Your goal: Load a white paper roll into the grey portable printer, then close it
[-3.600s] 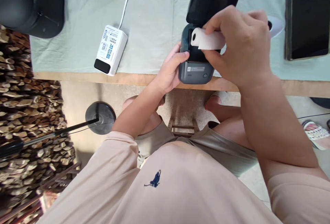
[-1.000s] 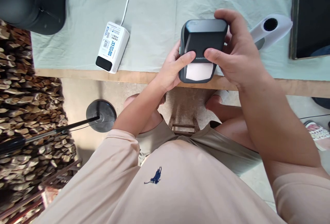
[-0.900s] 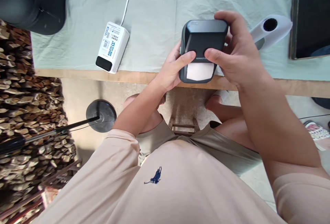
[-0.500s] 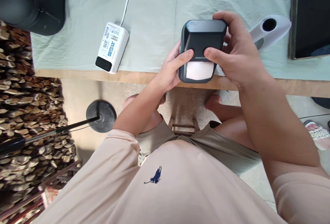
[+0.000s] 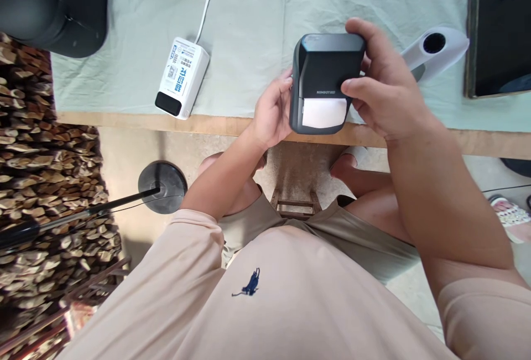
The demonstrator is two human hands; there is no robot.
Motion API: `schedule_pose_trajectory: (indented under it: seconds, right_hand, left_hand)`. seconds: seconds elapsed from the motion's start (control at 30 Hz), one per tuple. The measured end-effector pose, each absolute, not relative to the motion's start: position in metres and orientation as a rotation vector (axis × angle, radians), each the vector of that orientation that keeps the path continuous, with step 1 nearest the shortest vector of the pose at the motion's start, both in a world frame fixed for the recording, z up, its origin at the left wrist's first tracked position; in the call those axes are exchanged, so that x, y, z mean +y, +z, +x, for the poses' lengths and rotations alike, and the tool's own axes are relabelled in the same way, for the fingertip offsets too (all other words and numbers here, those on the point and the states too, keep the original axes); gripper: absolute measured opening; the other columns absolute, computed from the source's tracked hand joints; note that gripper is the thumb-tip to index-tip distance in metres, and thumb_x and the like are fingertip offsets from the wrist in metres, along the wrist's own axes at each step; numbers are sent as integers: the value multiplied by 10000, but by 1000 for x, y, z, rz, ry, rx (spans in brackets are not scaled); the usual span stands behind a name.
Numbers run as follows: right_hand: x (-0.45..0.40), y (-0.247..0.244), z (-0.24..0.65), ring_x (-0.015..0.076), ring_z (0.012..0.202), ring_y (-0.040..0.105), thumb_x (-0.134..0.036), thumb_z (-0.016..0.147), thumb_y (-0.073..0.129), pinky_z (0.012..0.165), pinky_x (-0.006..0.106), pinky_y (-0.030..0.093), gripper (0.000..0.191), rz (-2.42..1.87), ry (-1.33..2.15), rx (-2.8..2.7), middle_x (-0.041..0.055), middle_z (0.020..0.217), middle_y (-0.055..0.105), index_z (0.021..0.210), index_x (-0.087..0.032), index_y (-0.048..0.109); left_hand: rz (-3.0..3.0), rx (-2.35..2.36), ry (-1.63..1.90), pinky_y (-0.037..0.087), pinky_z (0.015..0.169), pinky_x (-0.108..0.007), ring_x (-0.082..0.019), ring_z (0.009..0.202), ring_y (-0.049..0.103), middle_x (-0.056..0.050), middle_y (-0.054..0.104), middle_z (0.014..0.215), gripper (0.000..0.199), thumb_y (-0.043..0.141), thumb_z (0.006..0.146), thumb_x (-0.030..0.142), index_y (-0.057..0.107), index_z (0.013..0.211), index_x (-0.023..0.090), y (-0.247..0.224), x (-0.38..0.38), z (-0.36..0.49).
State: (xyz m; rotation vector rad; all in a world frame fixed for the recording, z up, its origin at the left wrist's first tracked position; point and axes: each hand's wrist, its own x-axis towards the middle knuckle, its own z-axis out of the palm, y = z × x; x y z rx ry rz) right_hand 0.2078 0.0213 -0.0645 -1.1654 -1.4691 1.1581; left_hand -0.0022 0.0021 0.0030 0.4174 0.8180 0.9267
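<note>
A dark label printer point(image 5: 323, 75) with NIIMBOT lettering is held up over the table's front edge. White label paper point(image 5: 324, 113) shows in the slot at its lower end. My right hand point(image 5: 384, 83) grips it from the right, thumb on the front face and fingers at the upper right corner. Along the left side of the printer, my left hand point(image 5: 274, 108) is closed around the edge, its thumb upright there and its other fingers partly hidden behind. Just beyond my right hand lies a pale lilac-white device point(image 5: 450, 50) with a round black face.
On the table's green cloth point(image 5: 244, 28) lie a white power bank point(image 5: 182, 78) with a short cable and a dark-screened tablet point(image 5: 500, 39). A black case point(image 5: 78, 6) fills the far left corner. A black stand base point(image 5: 161, 186) and stacked firewood point(image 5: 50, 161) are at the left.
My left thumb has moved off the printer's front face to its left side. My right thumb has shifted slightly right, uncovering more of the lettering. The printer stays nearly in place.
</note>
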Motion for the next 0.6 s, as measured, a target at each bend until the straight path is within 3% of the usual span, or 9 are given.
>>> schedule_pose_trajectory:
  seconds: [0.07, 0.17, 0.3, 0.37, 0.43, 0.47, 0.53, 0.57, 0.6]
  right_hand:
    - [21, -63, 208, 222, 1099, 700, -274, 624, 800, 901, 354, 664, 1026, -1115, 1242, -1422, 17, 1358, 726, 1601, -477, 560]
    - [21, -62, 211, 240, 1191, 704, -164, 579, 808, 862, 346, 676, 1136, -1106, 1276, -1434, 26, 1495, 695, 1631, -488, 527]
    - [18, -52, 216, 260, 1233, 739, -158, 657, 856, 952, 403, 704, 1145, -1114, 1170, -1580, 34, 1461, 724, 1687, -479, 472]
    - [15, -38, 215, 288, 1309, 729, -193, 670, 877, 1012, 435, 695, 1090, -1113, 973, -1648, 33, 1508, 707, 1659, -482, 522]
    - [12, -20, 210, 314, 1337, 716, -270, 692, 903, 950, 438, 685, 938, -1132, 759, -1681, 34, 1538, 687, 1562, -467, 614]
    - [11, -10, 206, 313, 1275, 730, -333, 720, 914, 864, 426, 668, 805, -1158, 666, -1679, 39, 1472, 709, 1476, -443, 660]
    - [13, 5, 196, 263, 991, 725, -495, 812, 900, 672, 382, 564, 476, -1202, 507, -1620, 41, 1152, 730, 1219, -365, 692]
    - [14, 11, 191, 226, 828, 664, -585, 859, 872, 610, 367, 489, 400, -1199, 442, -1553, 29, 971, 665, 1066, -323, 651]
    - [17, 15, 186, 194, 704, 586, -670, 899, 838, 572, 361, 425, 460, -1184, 412, -1477, 11, 839, 562, 942, -295, 575]
  left_hand:
    - [418, 762, 913, 556, 1365, -469, -310, 1709, 535, -70, 888, 1146, 431, 375, 1124, 284, 714, 1391, 274, 1, 3, -5]
    - [391, 789, 892, 472, 1435, -445, -293, 1771, 441, -39, 910, 1126, 507, 336, 1132, 285, 680, 1501, 336, -4, 5, -6]
    - [402, 813, 953, 603, 1330, -529, -342, 1661, 604, -58, 883, 1182, 411, 345, 1131, 269, 723, 1277, 202, -7, 7, -3]
    - [384, 877, 957, 677, 1224, -513, -353, 1566, 696, -65, 873, 1195, 333, 402, 1119, 315, 708, 1174, 194, -7, 7, -2]
    - [372, 928, 943, 695, 1175, -494, -359, 1527, 725, -68, 870, 1210, 311, 468, 1108, 403, 706, 1175, 215, -6, 6, -3]
    - [385, 927, 938, 689, 1174, -494, -362, 1527, 725, -70, 866, 1215, 320, 493, 1102, 441, 709, 1194, 223, -5, 6, -4]
    - [459, 869, 918, 668, 1190, -498, -361, 1520, 727, -71, 852, 1220, 324, 526, 1091, 452, 717, 1227, 228, -5, 4, -6]
    - [505, 832, 905, 664, 1185, -486, -350, 1490, 745, -68, 845, 1205, 298, 544, 1082, 424, 721, 1220, 229, -6, 3, -6]
    - [546, 802, 893, 671, 1159, -461, -331, 1430, 775, -61, 838, 1169, 254, 566, 1067, 378, 725, 1197, 231, -6, 2, -7]
